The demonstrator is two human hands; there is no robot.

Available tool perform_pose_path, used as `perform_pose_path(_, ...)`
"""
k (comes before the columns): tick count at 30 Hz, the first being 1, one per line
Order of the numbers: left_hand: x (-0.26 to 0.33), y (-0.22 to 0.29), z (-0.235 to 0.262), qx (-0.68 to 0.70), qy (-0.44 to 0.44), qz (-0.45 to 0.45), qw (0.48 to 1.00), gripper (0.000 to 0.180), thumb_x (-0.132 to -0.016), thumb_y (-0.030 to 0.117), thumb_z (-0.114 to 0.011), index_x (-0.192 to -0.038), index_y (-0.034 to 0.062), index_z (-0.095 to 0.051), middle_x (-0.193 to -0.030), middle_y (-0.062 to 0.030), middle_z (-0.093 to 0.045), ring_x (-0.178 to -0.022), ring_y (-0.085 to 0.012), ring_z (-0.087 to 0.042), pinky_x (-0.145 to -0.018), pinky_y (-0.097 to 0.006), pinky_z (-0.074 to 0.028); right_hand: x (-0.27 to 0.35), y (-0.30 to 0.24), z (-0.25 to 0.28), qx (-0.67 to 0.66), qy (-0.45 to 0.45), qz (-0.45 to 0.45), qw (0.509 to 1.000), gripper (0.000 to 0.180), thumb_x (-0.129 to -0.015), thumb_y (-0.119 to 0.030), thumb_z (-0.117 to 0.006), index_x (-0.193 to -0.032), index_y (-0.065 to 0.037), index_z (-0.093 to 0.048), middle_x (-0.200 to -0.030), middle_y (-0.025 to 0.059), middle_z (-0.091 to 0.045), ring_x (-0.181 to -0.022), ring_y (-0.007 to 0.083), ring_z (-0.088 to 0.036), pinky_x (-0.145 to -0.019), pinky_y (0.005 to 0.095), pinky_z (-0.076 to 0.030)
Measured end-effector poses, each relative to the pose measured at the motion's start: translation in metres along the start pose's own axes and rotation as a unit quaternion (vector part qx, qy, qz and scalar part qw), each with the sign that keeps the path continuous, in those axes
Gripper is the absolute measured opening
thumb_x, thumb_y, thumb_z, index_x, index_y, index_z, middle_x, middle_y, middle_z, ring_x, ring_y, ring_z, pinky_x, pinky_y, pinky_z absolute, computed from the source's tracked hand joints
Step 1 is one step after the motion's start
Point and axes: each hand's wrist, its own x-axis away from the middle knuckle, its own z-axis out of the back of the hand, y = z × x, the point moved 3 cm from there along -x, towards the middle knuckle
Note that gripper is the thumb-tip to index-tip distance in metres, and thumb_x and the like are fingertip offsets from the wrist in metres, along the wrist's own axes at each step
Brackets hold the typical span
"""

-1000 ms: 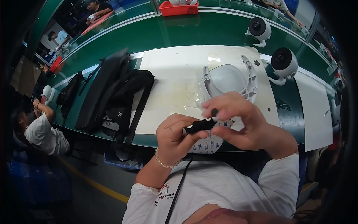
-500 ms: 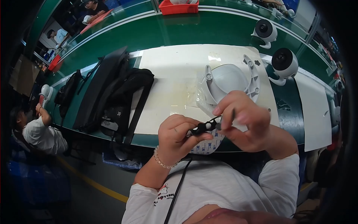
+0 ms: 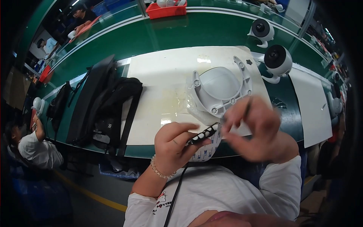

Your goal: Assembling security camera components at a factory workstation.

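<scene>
My left hand (image 3: 172,142) pinches a strip of adhesive pads (image 3: 204,134), black with a row of white round spots. Below the strip hangs its white backing paper (image 3: 206,151) with blue print. To the right, my right hand (image 3: 255,128) is raised close to the strip's end, apart from it and smeared by motion. A dark sliver shows at its fingers; whether they grip it is unclear. Just beyond both hands, a white plastic housing (image 3: 221,85) with curved legs and round recesses lies on the white board (image 3: 159,75), beside clear plastic film (image 3: 194,106).
Two white ball-shaped devices with black round fronts (image 3: 278,56) stand at the far right. A black bag (image 3: 113,102) lies on the left. A red bin (image 3: 166,11) sits at the back. Another person (image 3: 36,142) works at far left; a white sheet (image 3: 312,109) lies right.
My right hand has drawn back from the strip, slightly right, and blurs. The strip's end now shows uncovered in my left hand. The whole view has shifted a little.
</scene>
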Motion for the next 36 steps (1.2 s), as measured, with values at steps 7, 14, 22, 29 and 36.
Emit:
perform_pose_path(7, -0.008, -0.012, -0.024, 0.035, -0.001, 0.042, 0.998, 0.024, -0.058, 0.013, -0.08, -0.07, 0.0046, -0.062, -0.135, -0.0266, -0.031, -0.07, -0.0161, -0.06, -0.048, -0.022, -0.044, 0.009, 0.032, 0.033, -0.021, 0.1, -0.13, 0.986, 0.075, -0.072, 0.013, -0.052, -0.132, -0.014, -0.018, -0.107, 0.0096, -0.037, -0.083, 0.013, -0.05, -0.073, 0.0232, -0.043)
perform_pose_path(14, -0.012, -0.008, -0.039, 0.068, -0.024, 0.015, 0.997, 0.021, -0.058, 0.012, -0.079, -0.069, 0.0051, -0.062, -0.135, -0.0308, -0.026, -0.073, -0.0181, -0.063, -0.052, -0.023, -0.049, 0.008, 0.03, 0.028, 0.068, 0.062, -0.155, 0.984, 0.07, -0.073, 0.013, -0.052, -0.131, -0.012, -0.021, -0.108, 0.0105, -0.045, -0.08, 0.0117, -0.055, -0.063, 0.021, -0.041)
perform_pose_path(22, -0.011, -0.007, -0.043, 0.041, -0.008, 0.015, 0.999, 0.021, -0.06, 0.008, -0.076, -0.07, 0.0008, -0.06, -0.13, -0.0355, -0.028, -0.067, -0.021, -0.065, -0.054, -0.026, -0.052, 0.017, 0.003, 0.008, 0.4, -0.064, 0.051, 0.913, 0.041, -0.072, -0.014, -0.059, -0.113, -0.021, -0.057, -0.101, 0.0104, -0.055, -0.088, 0.025, -0.057, -0.067, 0.0318, -0.044)
perform_pose_path(29, -0.011, -0.007, -0.047, 0.043, 0.009, 0.026, 0.999, 0.021, -0.06, 0.006, -0.076, -0.07, -0.0018, -0.059, -0.13, -0.0369, -0.027, -0.065, -0.0201, -0.065, -0.053, -0.026, -0.052, 0.038, 0.009, 0.03, 0.274, 0.093, -0.07, 0.955, 0.059, -0.072, 0.007, -0.062, -0.122, -0.004, -0.032, -0.092, 0.0101, -0.056, -0.071, 0.0124, -0.052, -0.061, 0.0213, -0.041)
perform_pose_path(36, -0.013, -0.006, -0.049, 0.029, 0.014, 0.03, 0.999, 0.022, -0.059, 0.006, -0.077, -0.072, -0.0028, -0.062, -0.132, -0.035, -0.026, -0.063, -0.0184, -0.064, -0.053, -0.025, -0.051, 0.043, 0.026, 0.021, -0.008, 0.121, -0.29, 0.949, 0.065, -0.081, 0.008, -0.051, -0.134, -0.004, -0.016, -0.089, 0.0073, -0.05, -0.067, 0.0031, -0.048, -0.061, 0.0134, -0.037)
